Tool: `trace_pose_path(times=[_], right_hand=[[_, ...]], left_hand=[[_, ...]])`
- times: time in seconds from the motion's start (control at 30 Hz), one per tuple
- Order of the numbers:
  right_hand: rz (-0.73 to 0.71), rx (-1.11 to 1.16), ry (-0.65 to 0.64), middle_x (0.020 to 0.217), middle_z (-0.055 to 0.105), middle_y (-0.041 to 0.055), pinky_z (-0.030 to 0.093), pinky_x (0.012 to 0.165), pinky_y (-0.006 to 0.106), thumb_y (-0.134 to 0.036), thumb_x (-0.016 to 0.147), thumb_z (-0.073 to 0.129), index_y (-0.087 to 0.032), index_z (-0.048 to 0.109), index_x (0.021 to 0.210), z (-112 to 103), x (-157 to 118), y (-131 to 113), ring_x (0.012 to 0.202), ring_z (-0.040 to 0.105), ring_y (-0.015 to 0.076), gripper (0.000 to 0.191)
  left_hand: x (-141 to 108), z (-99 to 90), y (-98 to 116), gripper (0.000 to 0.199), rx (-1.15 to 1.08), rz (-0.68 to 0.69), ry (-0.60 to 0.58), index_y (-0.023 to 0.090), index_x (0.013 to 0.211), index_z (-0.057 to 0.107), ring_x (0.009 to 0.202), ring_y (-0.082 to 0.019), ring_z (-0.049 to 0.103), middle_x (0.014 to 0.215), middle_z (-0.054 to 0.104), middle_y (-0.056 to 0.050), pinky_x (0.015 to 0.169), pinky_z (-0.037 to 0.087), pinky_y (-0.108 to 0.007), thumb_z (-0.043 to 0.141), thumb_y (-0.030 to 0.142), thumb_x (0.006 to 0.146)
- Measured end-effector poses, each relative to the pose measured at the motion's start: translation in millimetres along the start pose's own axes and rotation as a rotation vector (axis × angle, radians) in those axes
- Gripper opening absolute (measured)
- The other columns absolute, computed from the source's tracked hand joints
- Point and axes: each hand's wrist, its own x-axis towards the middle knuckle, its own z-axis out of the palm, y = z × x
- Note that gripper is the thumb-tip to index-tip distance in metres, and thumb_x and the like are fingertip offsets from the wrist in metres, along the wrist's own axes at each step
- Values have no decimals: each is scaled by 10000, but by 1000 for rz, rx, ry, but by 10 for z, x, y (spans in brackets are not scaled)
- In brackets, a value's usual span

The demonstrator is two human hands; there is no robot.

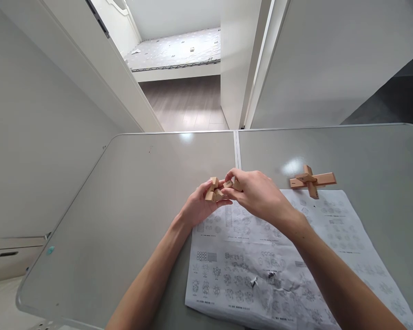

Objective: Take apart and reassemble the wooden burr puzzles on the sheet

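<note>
My left hand point(197, 207) is closed around a small cluster of interlocking wooden puzzle pieces point(211, 195), held just above the table. My right hand point(259, 192) meets it from the right, with thumb and fingers pinched on a light wooden puzzle piece point(228, 184). This piece is very close to the cluster; whether they touch I cannot tell. Fingers hide parts of the wood in both hands. Beyond my right hand, a cross-shaped wooden puzzle point(325, 179) of crossed bars rests near the top edge of the paper.
A large creased instruction sheet point(239, 247) with printed diagrams and small torn spots lies under my forearms. The grey table point(141, 206) has a seam point(237, 149) near its middle. Past its far edge are a doorway and a bed point(172, 48). A white drawer front point(15, 256) is at left.
</note>
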Motion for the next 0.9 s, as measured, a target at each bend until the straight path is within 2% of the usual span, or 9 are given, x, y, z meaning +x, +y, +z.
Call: trace_pose_path(times=[0.1,0.2,0.3,0.4,0.5,0.6,0.7,0.9], right_hand=[[-1,-12,28,897,791,41,399,667,324,-314,1041,620,-252,689,1081,-27,4,28,839,695,254,102],[7,-14,68,784,749,20,373,636,320,-349,1038,647,-251,687,1066,-78,-10,53,789,679,251,109],[-4,36,116,697,691,-4,351,612,314,-414,1025,682,-255,688,1030,-134,-35,66,743,661,240,160],[-23,110,147,657,645,-22,336,594,306,-457,1009,698,-258,689,992,-169,-54,66,704,634,222,200],[-65,181,156,627,600,-31,328,574,305,-544,1007,666,-256,695,980,-179,-62,55,638,588,200,291],[-97,234,156,592,552,-37,326,559,307,-690,991,601,-248,690,959,-176,-67,37,571,534,182,453],[-99,249,159,597,545,-35,317,547,306,-759,971,571,-247,683,946,-172,-71,22,560,512,176,526],[-100,247,180,604,556,-23,309,544,306,-780,974,539,-244,679,939,-153,-59,28,559,512,180,556]], left_hand=[[-11,-6,20,344,13,-37,-11,168,1160,777,1089,-276,728,1132,775,-116,914,596,-399,609,443,1039],[-19,-11,40,396,24,-64,-3,164,1220,767,1062,-278,747,1196,762,-136,786,602,-334,597,477,1046],[-19,-13,53,385,41,-45,46,162,1228,755,872,-208,742,1176,747,-127,587,546,-250,615,464,1035],[-14,-12,62,345,65,-44,60,159,1177,736,563,-97,569,966,721,-78,441,420,-201,620,451,1034],[-10,-17,66,318,61,-51,28,162,990,699,438,-43,333,735,587,5,422,340,-170,607,461,1044],[-10,-24,65,385,44,-36,30,165,822,607,443,-44,244,616,412,58,440,319,-148,588,470,1056],[-11,-14,63,363,28,-26,63,164,830,584,468,-41,227,671,403,57,445,315,-134,607,454,1047],[-9,36,79,149,48,-21,99,157,965,656,498,-44,255,789,469,25,425,304,-134,678,303,945]])
